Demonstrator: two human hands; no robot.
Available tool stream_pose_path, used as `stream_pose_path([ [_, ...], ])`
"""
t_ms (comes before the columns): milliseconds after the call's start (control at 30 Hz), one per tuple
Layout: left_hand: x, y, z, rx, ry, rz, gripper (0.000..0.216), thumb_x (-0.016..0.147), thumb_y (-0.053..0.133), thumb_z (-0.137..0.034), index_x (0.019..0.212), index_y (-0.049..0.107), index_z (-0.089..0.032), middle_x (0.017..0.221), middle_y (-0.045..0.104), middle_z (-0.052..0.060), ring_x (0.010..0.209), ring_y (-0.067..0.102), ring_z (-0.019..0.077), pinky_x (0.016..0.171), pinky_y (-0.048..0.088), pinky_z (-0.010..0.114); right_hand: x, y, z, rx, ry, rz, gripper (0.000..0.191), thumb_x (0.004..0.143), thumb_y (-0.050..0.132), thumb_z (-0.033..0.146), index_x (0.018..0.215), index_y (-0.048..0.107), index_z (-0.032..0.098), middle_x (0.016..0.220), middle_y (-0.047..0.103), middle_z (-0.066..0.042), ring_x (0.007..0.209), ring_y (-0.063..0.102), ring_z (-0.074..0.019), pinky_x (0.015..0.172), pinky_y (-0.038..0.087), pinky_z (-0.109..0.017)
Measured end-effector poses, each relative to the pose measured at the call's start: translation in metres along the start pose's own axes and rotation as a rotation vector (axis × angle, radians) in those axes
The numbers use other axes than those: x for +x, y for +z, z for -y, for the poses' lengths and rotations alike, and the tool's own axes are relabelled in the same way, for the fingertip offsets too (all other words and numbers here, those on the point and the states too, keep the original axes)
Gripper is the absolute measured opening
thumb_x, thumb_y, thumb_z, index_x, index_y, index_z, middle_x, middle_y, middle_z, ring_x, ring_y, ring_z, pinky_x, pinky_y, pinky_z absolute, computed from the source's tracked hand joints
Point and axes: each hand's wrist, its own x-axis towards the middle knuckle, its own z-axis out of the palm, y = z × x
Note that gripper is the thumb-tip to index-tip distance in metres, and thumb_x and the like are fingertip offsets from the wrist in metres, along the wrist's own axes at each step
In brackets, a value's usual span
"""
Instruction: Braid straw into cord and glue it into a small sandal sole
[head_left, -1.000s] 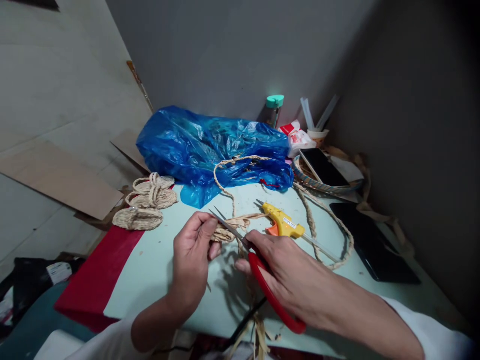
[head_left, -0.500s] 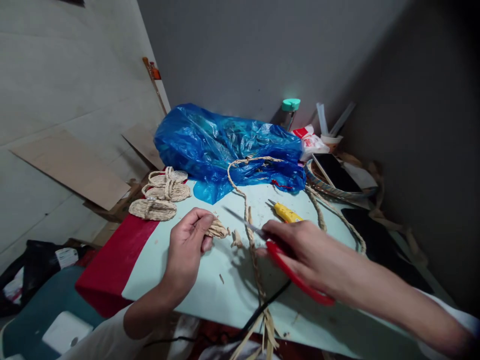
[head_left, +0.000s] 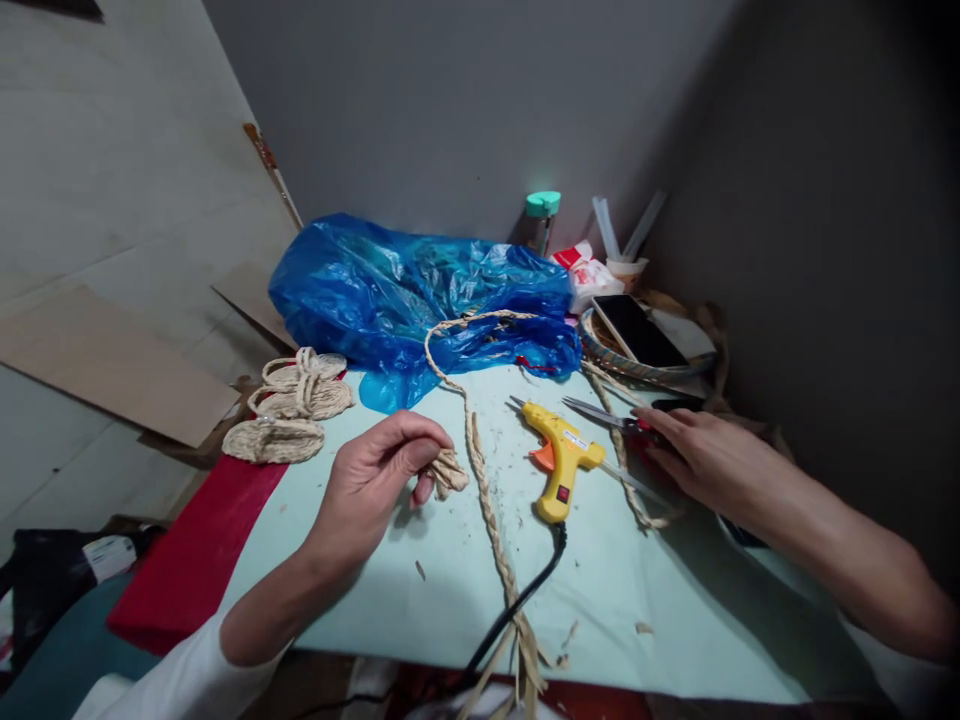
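My left hand [head_left: 386, 465] pinches a small folded bundle of braided straw [head_left: 448, 472] between thumb and fingers, above the table. On the right, my right hand [head_left: 697, 450] has its fingers over the red handles of the scissors [head_left: 596, 408], whose blades point left. A yellow hot glue gun [head_left: 559, 450] lies between my hands, its nozzle toward the upper left and its black cord running to the front edge. Left of it, a long straw braid [head_left: 484, 480] stretches from the blue bag to loose strands at the front.
Several small woven straw sandals [head_left: 289, 400] sit at the table's left. A large blue plastic bag [head_left: 420, 290] spans the back. At the back right, a phone [head_left: 637, 330] rests on a round basket [head_left: 600, 345], near a cup of glue sticks [head_left: 626, 270]. Straw scraps dot the pale tabletop [head_left: 600, 600].
My right hand has moved right with the scissors, uncovering the glue gun. A loose scrap near the left hand is no longer visible. The view has shifted slightly right.
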Motion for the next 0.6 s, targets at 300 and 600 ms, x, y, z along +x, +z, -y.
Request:
stream_pose_path([
  [300, 0.016, 0.036, -0.005, -0.018, -0.085, 0.112, 0.007, 0.092, 0.063, -0.030, 0.092, 0.064, -0.024, 0.066, 0.058, -0.007, 0.050, 0.055, 0.0050, 0.050, 0.044, 0.015, 0.040, -0.073, 0.110, 0.479, -0.258, -0.278, 0.047, 0.099, 0.052, 0.040, 0.133, 0.050, 0.008, 0.110, 0.068, -0.015, 0.094, 0.061, -0.0244, 0.080, 0.052, -0.037],
  [600, 0.029, 0.064, 0.002, -0.112, -0.099, 0.103, 0.009, 0.090, 0.064, -0.028, 0.085, 0.063, -0.021, 0.061, 0.057, -0.007, 0.047, 0.056, 0.0064, 0.046, 0.047, 0.016, 0.042, -0.040, 0.116, 0.527, -0.223, -0.495, 0.021, 0.096, 0.059, 0.024, 0.108, 0.063, 0.007, 0.092, 0.072, -0.012, 0.078, 0.060, -0.0216, 0.071, 0.049, -0.036],
])
